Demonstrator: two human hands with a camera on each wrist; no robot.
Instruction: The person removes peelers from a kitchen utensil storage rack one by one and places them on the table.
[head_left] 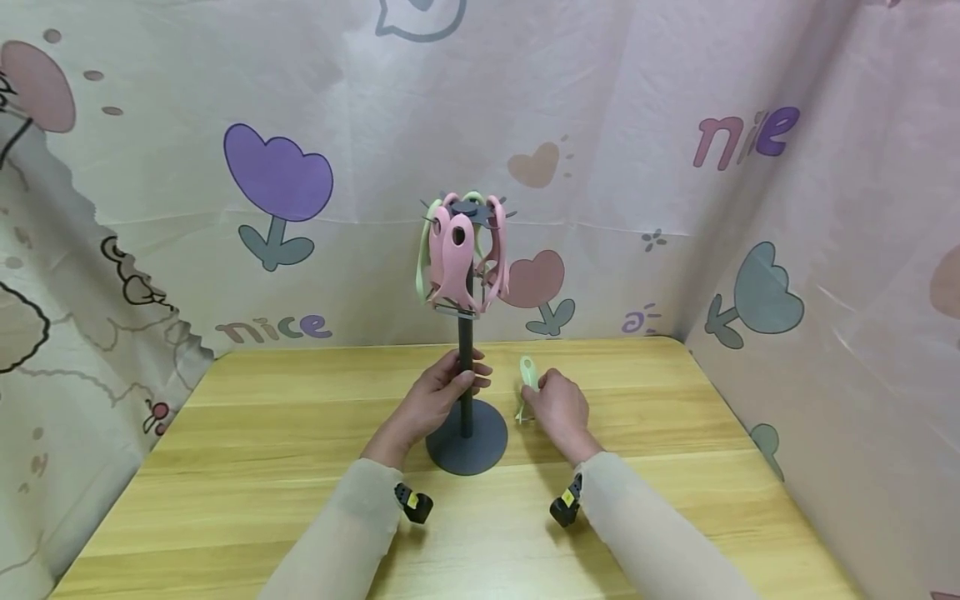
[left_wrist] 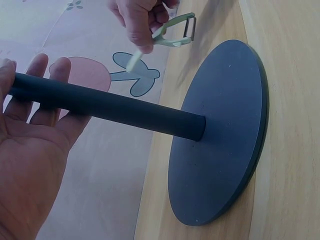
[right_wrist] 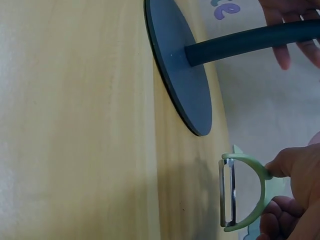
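A dark stand with a round base [head_left: 480,454] and an upright pole [left_wrist: 135,111] is upright on the table. My left hand [head_left: 431,396] holds the pole at mid-height, thumb in front and fingers behind. Pink peelers [head_left: 454,271] and a light green one [head_left: 423,262] hang from hooks around the stand's top. To the right of the pole, my right hand [head_left: 562,407] pinches another light green peeler [head_left: 528,369] by its handle. In the right wrist view, this peeler's metal blade [right_wrist: 223,192] points down toward the table, away from the palm.
The stand rests on a wooden table [head_left: 300,467]. Printed fabric with flowers and lettering [head_left: 375,125] hangs behind the table and along its sides. Small black cameras [head_left: 415,504] are strapped at both wrists.
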